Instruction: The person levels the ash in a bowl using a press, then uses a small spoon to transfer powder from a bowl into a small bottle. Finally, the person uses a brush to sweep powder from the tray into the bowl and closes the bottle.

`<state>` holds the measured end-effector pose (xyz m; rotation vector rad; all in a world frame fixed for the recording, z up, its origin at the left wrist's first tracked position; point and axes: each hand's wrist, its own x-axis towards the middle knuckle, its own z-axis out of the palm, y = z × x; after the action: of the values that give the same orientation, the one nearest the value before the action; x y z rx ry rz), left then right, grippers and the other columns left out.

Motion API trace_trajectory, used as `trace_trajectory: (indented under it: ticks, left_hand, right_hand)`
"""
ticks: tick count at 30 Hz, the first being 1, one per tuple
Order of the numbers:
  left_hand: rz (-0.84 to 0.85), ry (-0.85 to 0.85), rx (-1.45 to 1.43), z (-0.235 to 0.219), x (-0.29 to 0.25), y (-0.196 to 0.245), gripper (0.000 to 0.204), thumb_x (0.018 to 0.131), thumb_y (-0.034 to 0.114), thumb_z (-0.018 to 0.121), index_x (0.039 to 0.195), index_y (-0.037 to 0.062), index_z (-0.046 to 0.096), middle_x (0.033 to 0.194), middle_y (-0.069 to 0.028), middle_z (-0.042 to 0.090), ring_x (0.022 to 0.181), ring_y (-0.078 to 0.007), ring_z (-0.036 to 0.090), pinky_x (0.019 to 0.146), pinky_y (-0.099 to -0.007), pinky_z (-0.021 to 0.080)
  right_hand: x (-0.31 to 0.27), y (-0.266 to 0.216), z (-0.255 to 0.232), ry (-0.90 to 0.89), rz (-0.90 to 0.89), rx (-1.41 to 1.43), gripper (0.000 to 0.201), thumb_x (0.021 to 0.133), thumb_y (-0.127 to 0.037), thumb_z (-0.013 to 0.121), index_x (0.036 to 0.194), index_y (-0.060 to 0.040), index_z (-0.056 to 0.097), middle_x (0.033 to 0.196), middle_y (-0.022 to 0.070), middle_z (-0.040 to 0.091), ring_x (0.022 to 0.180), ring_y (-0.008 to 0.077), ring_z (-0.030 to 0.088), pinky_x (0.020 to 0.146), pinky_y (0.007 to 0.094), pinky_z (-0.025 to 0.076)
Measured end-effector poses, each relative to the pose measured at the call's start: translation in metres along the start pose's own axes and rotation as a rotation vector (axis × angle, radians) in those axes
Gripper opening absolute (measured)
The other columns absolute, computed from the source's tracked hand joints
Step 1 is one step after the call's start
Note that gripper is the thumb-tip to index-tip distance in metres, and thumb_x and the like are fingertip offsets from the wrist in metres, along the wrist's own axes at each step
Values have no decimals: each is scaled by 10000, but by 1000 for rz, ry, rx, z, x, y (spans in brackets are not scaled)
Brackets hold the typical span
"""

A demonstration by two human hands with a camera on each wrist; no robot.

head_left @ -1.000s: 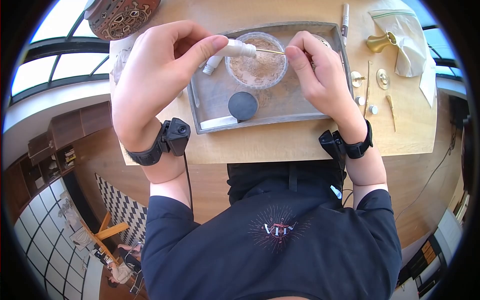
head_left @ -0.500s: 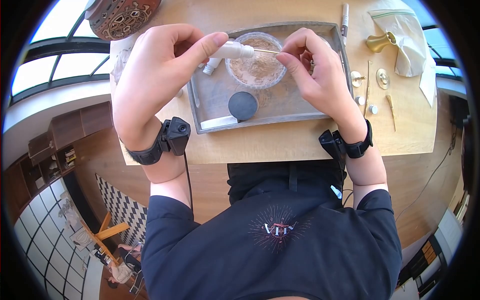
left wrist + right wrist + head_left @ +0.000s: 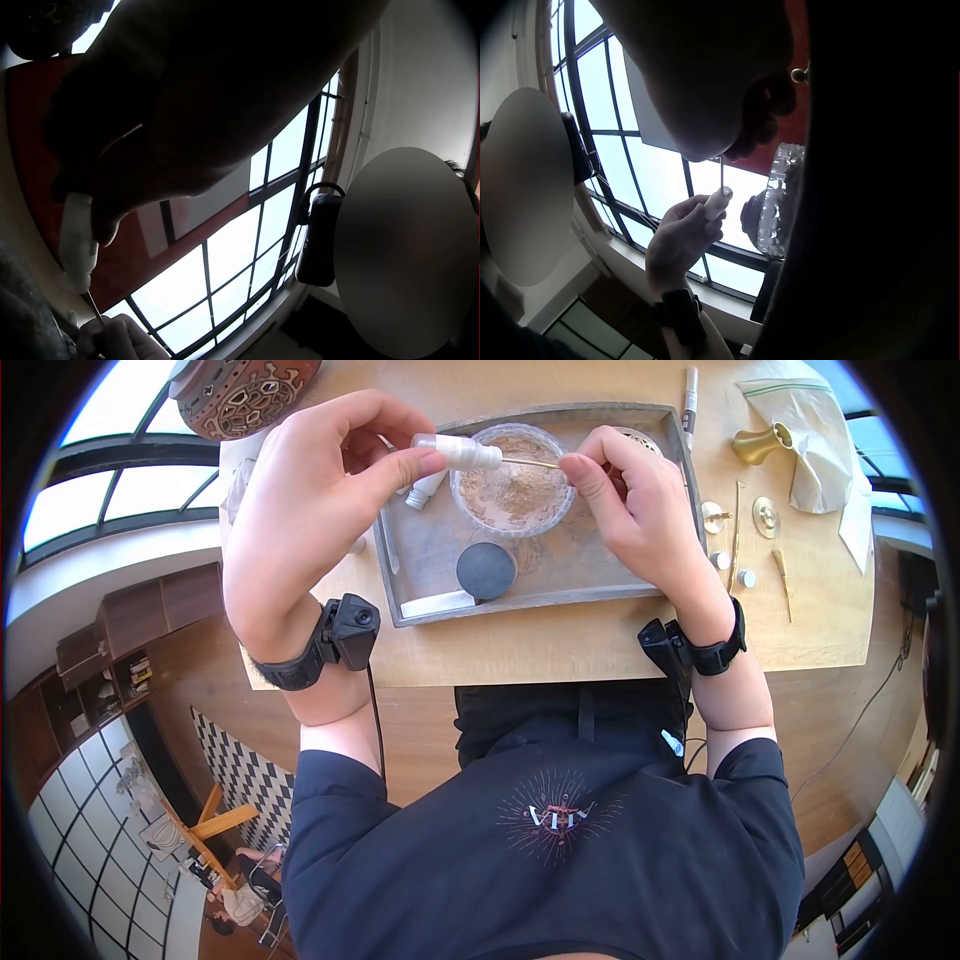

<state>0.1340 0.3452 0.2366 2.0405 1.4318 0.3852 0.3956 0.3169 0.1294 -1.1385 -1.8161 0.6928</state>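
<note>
In the head view my left hand (image 3: pixel 310 505) holds a small white bottle (image 3: pixel 467 454) on its side, between thumb and fingers, with its mouth facing right. My right hand (image 3: pixel 640 505) pinches a thin brass-coloured rod (image 3: pixel 532 462), whose far end is at the bottle's mouth. Below both hands stands a clear, ribbed bowl (image 3: pixel 513 535) of pale brown powder (image 3: pixel 525 500), inside a grey tray (image 3: pixel 570 575). The right wrist view shows the rod (image 3: pixel 722 174) entering the bottle (image 3: pixel 718 204) from above. What is inside the bottle is hidden.
A second white bottle (image 3: pixel 425 490), a dark round disc (image 3: pixel 487 571) and a pale flat strip (image 3: pixel 437 605) lie in the tray. To its right are a brass vase (image 3: pixel 758 446), a brass disc (image 3: pixel 766 518) and small jars (image 3: pixel 746 578). A patterned pot (image 3: pixel 245 395) stands far left.
The bottle has shifted slightly left and up, and more of its clear base shows past the left fingers. My right hand moved left with the rod, then slightly back right.
</note>
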Motion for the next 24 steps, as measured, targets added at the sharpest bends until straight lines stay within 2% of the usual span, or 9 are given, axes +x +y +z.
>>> trace_trajectory:
  ticks: [4, 7, 10, 13, 16, 22, 24]
  left_hand:
    - [-8, 10, 22, 0, -1, 3, 233, 926, 109, 787, 1110, -19, 725, 953, -35, 736, 853, -73, 663, 786, -221, 504]
    - [25, 20, -23, 0, 0, 1, 231, 932, 106, 781, 1115, -23, 724, 966, -42, 739, 876, -82, 673, 816, -228, 517]
    - [20, 30, -59, 1, 0, 0, 219, 950, 109, 765, 1113, -30, 722, 977, -52, 741, 910, -95, 683, 862, -237, 528]
    - [-5, 35, -71, 1, 0, 2, 215, 972, 125, 748, 1111, -36, 719, 981, -60, 743, 941, -106, 690, 898, -246, 534]
    - [2, 29, -42, 2, 0, 2, 231, 985, 156, 741, 1108, -39, 718, 971, -61, 738, 925, -107, 684, 882, -245, 530]
    - [-24, 18, -13, 2, -1, 5, 336, 1000, 300, 734, 1053, -32, 735, 846, -23, 687, 772, -78, 587, 727, -227, 481]
    - [-41, 9, 17, 1, 0, 5, 380, 999, 348, 729, 1024, -31, 742, 809, -18, 673, 734, -74, 556, 679, -228, 452]
  right_hand:
    - [1, -6, 2, 59, -2, 72, 232, 978, -208, 733, 876, -33, 620, 686, 84, 593, 628, 238, 563, 605, 357, 450]
    - [0, -4, 0, 35, 21, 36, 213, 971, -196, 737, 886, -37, 622, 709, 84, 607, 635, 231, 572, 606, 350, 454]
    - [-1, 7, -2, -21, -36, -25, 191, 954, -174, 754, 901, -37, 632, 724, 77, 616, 635, 212, 575, 607, 340, 461]
    - [0, 1, 4, 86, -43, 86, 202, 965, -190, 748, 888, -38, 638, 696, 82, 599, 623, 216, 560, 593, 349, 449]
    - [1, -2, 3, 92, -54, 94, 203, 969, -194, 747, 891, -39, 642, 663, 74, 580, 612, 217, 544, 581, 349, 433]
    - [0, 9, 2, 89, -114, 49, 200, 969, -193, 747, 882, -40, 653, 660, 69, 576, 590, 205, 519, 573, 330, 419]
    - [0, 2, 2, 115, -69, 95, 214, 970, -199, 747, 865, -37, 655, 654, 74, 570, 578, 204, 507, 566, 330, 413]
